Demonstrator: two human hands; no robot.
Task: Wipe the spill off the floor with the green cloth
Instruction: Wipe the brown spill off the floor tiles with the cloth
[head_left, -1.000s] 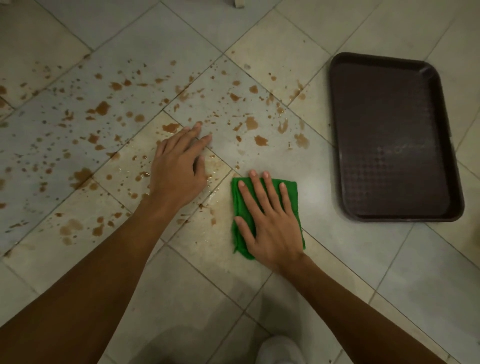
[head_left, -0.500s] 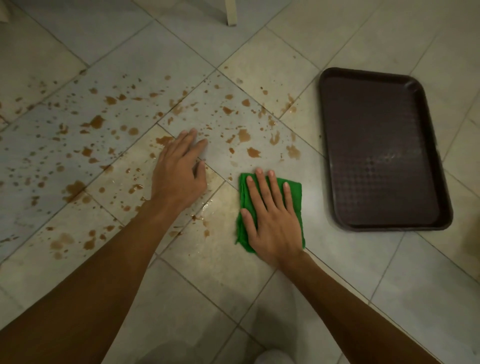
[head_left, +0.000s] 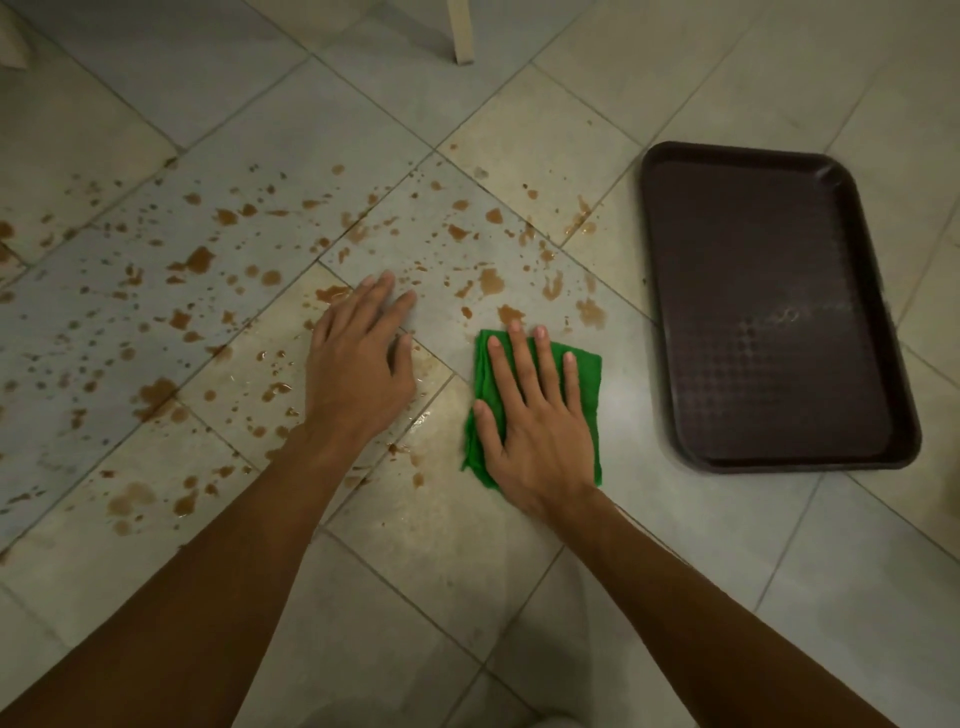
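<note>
Sliding forward since a moment ago, your right hand (head_left: 540, 431) has pushed the folded green cloth (head_left: 587, 374) until its far edge nearly touches the nearest brown blots of the spill (head_left: 491, 280). That grip is flat, with the fingers spread and pressing the cloth to the floor (head_left: 779, 571). Your left hand (head_left: 358, 364) lies flat too, fingers loosely together, bracing on a tile that gleams wet. That palm could skid if you lean on it, and so small a cloth will likely soak through and smear rather than lift. Most splashes spread away to the left, unwiped, some along the grout lines. Glossy pale grey and beige tiles run diagonally under dim light. An empty dark brown tray (head_left: 649, 249) sits to the right, and a pale furniture leg (head_left: 460, 31) stands at the top.
</note>
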